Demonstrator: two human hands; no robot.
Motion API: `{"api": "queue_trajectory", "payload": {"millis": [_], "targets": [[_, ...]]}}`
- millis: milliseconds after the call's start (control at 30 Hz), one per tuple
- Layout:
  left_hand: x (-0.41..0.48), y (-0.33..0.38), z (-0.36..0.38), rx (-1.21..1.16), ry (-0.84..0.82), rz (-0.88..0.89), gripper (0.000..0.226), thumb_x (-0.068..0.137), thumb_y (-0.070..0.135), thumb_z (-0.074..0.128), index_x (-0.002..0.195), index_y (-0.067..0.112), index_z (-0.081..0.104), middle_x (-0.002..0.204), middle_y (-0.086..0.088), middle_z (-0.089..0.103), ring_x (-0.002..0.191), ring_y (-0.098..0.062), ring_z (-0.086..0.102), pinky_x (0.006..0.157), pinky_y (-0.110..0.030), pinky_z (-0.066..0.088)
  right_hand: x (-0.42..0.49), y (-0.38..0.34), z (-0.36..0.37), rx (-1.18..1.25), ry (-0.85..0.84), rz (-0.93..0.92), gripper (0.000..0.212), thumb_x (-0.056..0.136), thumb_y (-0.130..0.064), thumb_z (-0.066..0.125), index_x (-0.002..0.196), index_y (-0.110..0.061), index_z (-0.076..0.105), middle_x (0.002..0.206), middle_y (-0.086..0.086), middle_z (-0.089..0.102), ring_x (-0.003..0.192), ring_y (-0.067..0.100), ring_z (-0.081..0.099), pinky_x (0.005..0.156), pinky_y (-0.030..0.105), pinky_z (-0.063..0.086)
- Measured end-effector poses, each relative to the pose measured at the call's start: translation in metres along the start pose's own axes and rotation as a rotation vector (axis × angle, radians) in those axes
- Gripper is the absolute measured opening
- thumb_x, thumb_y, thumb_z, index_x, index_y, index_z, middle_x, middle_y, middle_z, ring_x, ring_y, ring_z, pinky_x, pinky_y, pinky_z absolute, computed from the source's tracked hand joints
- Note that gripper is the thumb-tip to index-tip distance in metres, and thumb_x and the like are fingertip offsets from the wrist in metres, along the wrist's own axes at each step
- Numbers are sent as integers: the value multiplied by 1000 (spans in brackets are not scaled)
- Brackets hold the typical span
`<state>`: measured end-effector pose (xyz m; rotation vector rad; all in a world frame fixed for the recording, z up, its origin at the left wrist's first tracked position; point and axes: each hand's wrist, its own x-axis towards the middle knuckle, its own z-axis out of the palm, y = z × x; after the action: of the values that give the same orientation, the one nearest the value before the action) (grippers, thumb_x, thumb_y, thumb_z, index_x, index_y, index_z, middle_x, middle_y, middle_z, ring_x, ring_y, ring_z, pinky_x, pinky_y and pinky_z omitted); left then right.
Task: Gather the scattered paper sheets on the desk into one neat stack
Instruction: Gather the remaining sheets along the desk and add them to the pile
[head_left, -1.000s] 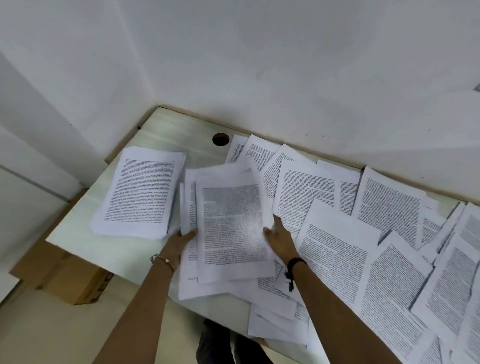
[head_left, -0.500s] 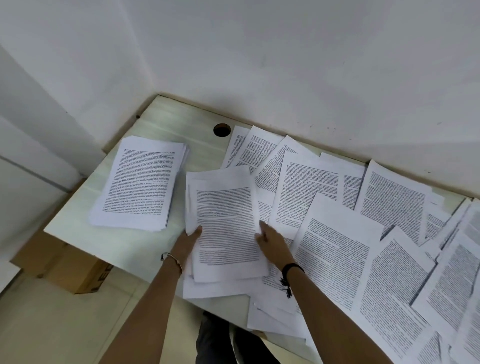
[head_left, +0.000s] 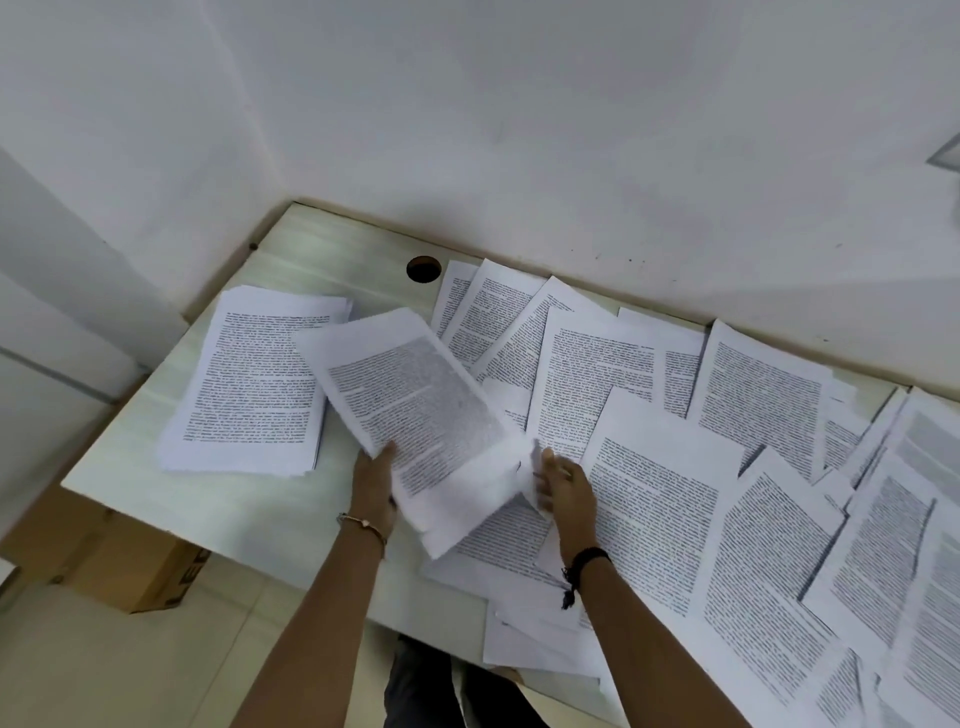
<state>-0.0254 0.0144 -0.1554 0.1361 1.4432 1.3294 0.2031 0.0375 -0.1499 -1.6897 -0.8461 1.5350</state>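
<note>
A pale wooden desk (head_left: 244, 499) fills the lower half of the frame, its far edge against a white wall (head_left: 519, 130), with a round cable hole (head_left: 424, 268) near the upper middle of its top. At centre frame the left hand (head_left: 373, 483) grips a bundle of printed sheets (head_left: 415, 410), thumb on the printed face and the other fingers hidden beneath the lower left edge; the bundle is tilted, its upper left corner overlapping the neat stack (head_left: 254, 382) that lies at left of centre on the desk. The right hand (head_left: 563, 486) is just right of the bundle's lower right corner, blurred, fingers loosely curled against the paper edge; whether it pinches a sheet cannot be told. A thin bracelet (head_left: 363, 522) circles the left wrist and a dark band (head_left: 587, 558) the right. Scattered sheets (head_left: 675, 499) overlap one another across the right half of the frame, from the cable hole to the lower right corner, some hanging over the near edge of the desk. A brown cardboard box (head_left: 119, 566) sits on the floor at lower left, below the desk
</note>
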Motion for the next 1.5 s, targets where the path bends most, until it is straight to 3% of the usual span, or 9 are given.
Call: {"api": "queue_trajectory", "payload": {"millis": [67,200,333,567,733,867,1000,1200,1500], "targets": [[-10,-7,26,-64,-72,-11,42,91,4,51,132,11,49,123,-11,60,109,-30,58,89,-41,53,2,2,-2,109,-150,82,62,70,-64,71,92,-10,51,74,0,50,59,12,48,53,24,40],[-32,-35,59,10,-170,-145,42,87,-3,52,129,4,50,113,-15,63,99,-29,62,73,-33,58,10,12,-8,-42,-18,34,55,73,-40,77,117,-12,58,113,1,67,101,18,63,93,42,51],[-27,-29,50,20,-186,-179,45,85,-7,52,128,6,51,103,-8,64,90,-23,61,68,-31,57,8,-3,-32,-8,-21,62,34,86,-23,69,115,-26,52,116,5,63,101,24,63,83,44,56],[-1,7,50,-94,-278,-66,53,85,-10,51,135,9,45,126,-10,57,109,-25,57,86,-29,56,-12,-19,-16,299,-263,228,32,89,-51,54,80,-20,57,53,-10,57,47,6,56,56,25,52],[-11,-6,64,33,-281,-152,45,82,-9,56,124,8,54,109,-10,67,89,-23,66,61,-28,59,8,-41,3,249,81,-51,42,84,-27,71,124,-25,57,116,-11,68,108,8,64,93,32,51],[2,-9,52,135,-243,-232,31,84,-1,61,112,12,59,96,-9,71,83,-23,68,70,-35,59,26,-32,-15,-20,280,95,44,80,-15,70,121,-13,55,115,9,65,103,28,62,89,41,53],[39,13,27,308,65,-49,32,80,-1,65,112,-4,59,106,-20,63,69,-21,58,45,-19,52,29,-12,-34,-128,295,181,50,76,-22,74,120,-11,53,115,15,63,101,32,60,84,41,53],[88,49,13,696,67,5,57,91,17,55,141,15,28,128,-8,47,111,-32,53,85,-37,49,22,-7,-30,-103,547,204,48,87,-20,65,127,-8,41,111,17,58,89,26,52,74,31,42],[103,48,32,1357,-176,303,31,95,25,44,121,9,45,116,-22,57,101,-39,58,86,-40,49,30,-13,6,-90,470,152,48,95,-31,53,135,-11,36,115,13,54,87,23,51,65,25,40]]}}
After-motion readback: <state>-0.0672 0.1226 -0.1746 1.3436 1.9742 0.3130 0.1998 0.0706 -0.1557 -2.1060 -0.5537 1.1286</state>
